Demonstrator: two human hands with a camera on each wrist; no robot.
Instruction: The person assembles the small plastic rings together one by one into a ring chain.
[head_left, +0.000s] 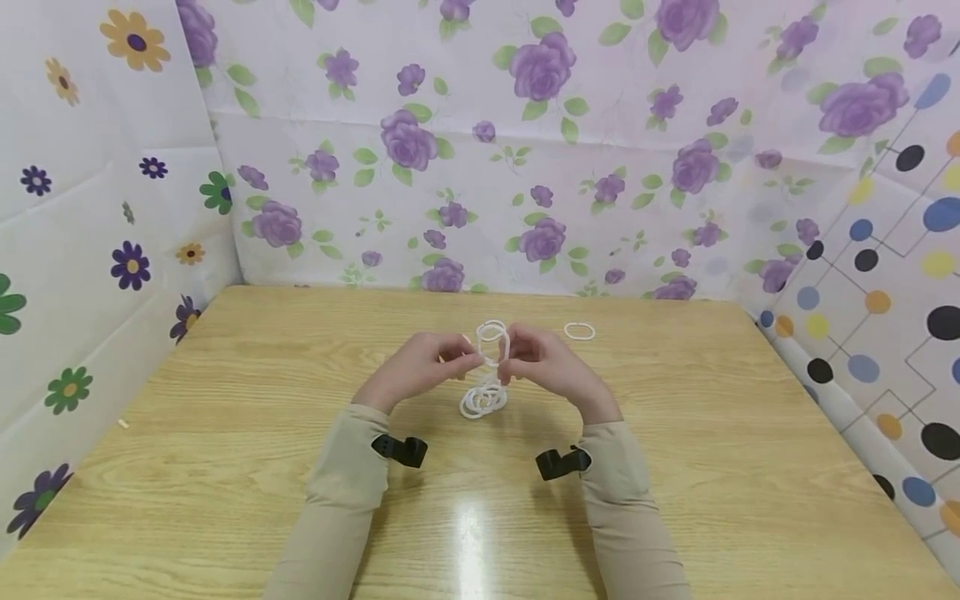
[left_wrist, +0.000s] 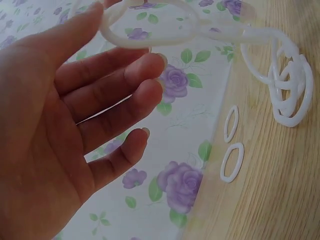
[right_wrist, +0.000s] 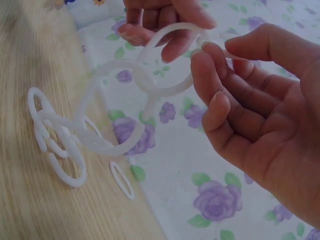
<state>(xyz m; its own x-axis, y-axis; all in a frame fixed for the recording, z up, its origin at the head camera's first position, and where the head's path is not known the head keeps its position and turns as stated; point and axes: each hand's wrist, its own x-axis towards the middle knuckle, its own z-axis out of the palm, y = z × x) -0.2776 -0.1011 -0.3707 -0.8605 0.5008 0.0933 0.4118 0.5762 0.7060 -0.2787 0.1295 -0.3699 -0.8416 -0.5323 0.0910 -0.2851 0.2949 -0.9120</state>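
In our left hand (head_left: pixel 423 367) and right hand (head_left: pixel 551 367) the grip is narrowed to a fingertip pinch on raised white links (left_wrist: pixel 145 44); we cannot tell whether both share one. Below, a linked pile (head_left: pixel 483 402) rests on the bench (head_left: pixel 712 433); a loose link (head_left: pixel 580 337) lies far right.

Behind the light-brown wood-grained counter (head_left: pixel 712 433), a white sheet with purple roses (head_left: pixel 480 208) is seen. At the left, a white flower-printed sheet (head_left: pixel 82 200) is placed; at the right, a white dot-printed sheet (head_left: pixel 888 333). Near the counter's left edge, a small pale piece (head_left: pixel 123 424) can be noticed.
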